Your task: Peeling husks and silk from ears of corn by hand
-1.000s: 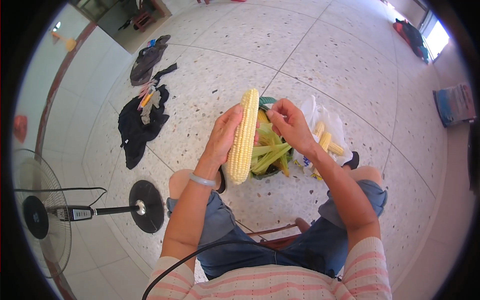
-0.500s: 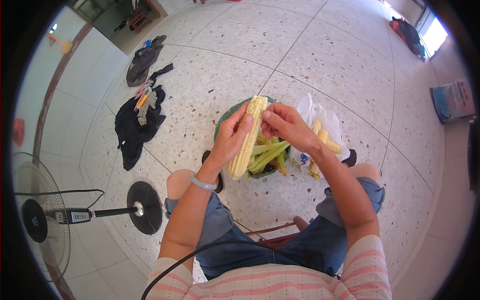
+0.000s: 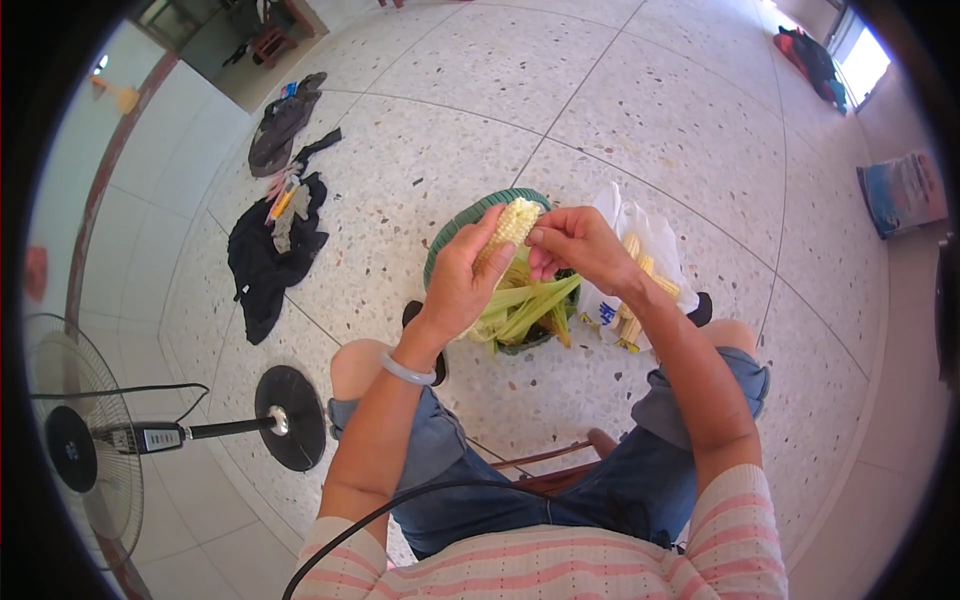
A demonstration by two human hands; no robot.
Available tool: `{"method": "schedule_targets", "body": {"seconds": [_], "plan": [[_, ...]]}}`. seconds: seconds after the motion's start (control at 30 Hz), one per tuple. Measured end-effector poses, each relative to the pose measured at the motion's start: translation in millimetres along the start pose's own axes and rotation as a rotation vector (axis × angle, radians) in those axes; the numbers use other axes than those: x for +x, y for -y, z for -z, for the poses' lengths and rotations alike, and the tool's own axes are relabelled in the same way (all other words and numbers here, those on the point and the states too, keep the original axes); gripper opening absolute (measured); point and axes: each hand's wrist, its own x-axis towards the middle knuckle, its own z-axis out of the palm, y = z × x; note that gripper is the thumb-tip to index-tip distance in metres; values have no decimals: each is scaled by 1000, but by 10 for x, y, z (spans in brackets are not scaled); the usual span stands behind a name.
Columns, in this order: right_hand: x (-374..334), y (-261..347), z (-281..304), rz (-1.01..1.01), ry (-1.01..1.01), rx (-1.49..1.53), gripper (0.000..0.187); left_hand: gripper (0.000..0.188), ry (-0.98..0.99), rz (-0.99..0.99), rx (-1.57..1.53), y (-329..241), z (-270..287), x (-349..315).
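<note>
A husked ear of corn (image 3: 516, 222) with pale yellow kernels is gripped by my left hand (image 3: 460, 272), its thumb along the near side. Most of the ear's lower part is hidden behind that hand. My right hand (image 3: 588, 250) is right beside the top of the ear, thumb and forefinger pinched together; what is between them, if anything, is too small to make out. Below both hands, green husks (image 3: 540, 308) lie in a round green basket (image 3: 447, 228). Just to the right, a white plastic bag (image 3: 612, 212) holds several husked ears (image 3: 658, 282).
A standing fan (image 3: 85, 440) with a round black base (image 3: 290, 418) is at my left. Dark clothes (image 3: 275, 255) lie on the speckled floor (image 3: 440, 150) at the left. A blue and pink package (image 3: 900, 198) leans by the right wall. A black cable (image 3: 420, 491) crosses my lap.
The ear has tilted so that its top points more toward me and its lower end has dropped from sight behind my left hand. My right hand stays pinched beside its top.
</note>
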Motion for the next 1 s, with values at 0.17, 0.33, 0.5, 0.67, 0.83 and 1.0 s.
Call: {"method": "schedule_targets", "body": {"seconds": [0.17,0.33,0.5,0.67,0.83,1.0], "plan": [[5,17,-75,17,-36,-5,19,45,-69,-41,81,8,-1,-9],[45,-41,-31,41,-37,-48,18,44,-45,-33,160,-40,5,-8],[94,-234,-53,58,-25,-310,14,44,-119,-100,210,2,85,14],[2,-448,-91,121,-68,-1097,18,46,-160,315,-611,-120,284,58],[-6,-276,-140,1,-34,-944,40,49,-122,313,-793,-111,365,28],[97,-228,-277,150,58,-162,36,49,-31,395,-705,-98,275,18]]}}
